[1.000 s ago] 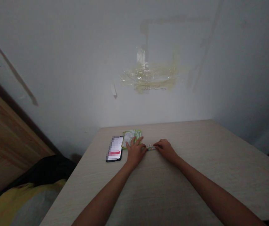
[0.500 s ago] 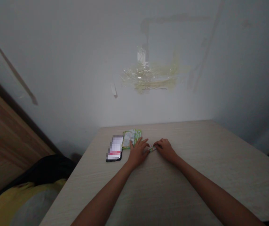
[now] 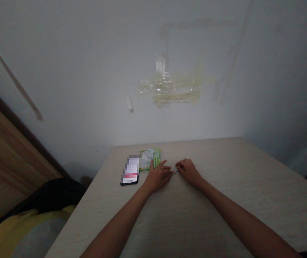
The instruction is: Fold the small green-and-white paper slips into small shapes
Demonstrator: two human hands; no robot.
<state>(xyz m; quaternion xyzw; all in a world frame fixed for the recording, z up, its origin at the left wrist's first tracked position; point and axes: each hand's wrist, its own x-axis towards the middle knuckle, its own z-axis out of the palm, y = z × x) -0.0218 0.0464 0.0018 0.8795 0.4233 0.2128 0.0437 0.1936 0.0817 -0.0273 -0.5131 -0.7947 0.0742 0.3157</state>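
Note:
A small, thin folded-looking strip (image 3: 174,171), whitish with coloured print, lies between my two hands just above or on the table. My left hand (image 3: 158,177) pinches its left end between thumb and forefinger, while the other fingers fan out towards the packets. At the strip's right end, my right hand (image 3: 189,170) has its fingertips closed on it. Green and white printed packets (image 3: 146,160) lie overlapping beyond my left hand. Fingers hide most of the strip, so its exact kind is unclear.
A phone (image 3: 130,170) with a lit, blurred screen lies left of the packets. The pale wooden table (image 3: 209,208) meets a wall (image 3: 89,71) bearing peeling clear tape (image 3: 166,87). Yellow and grey cloth (image 3: 32,229) and a wooden panel (image 3: 0,150) are at the left.
The strip has turned between my fingers, showing less green and looking thinner and whiter. My left fingers have shifted slightly right; my right hand has hardly moved.

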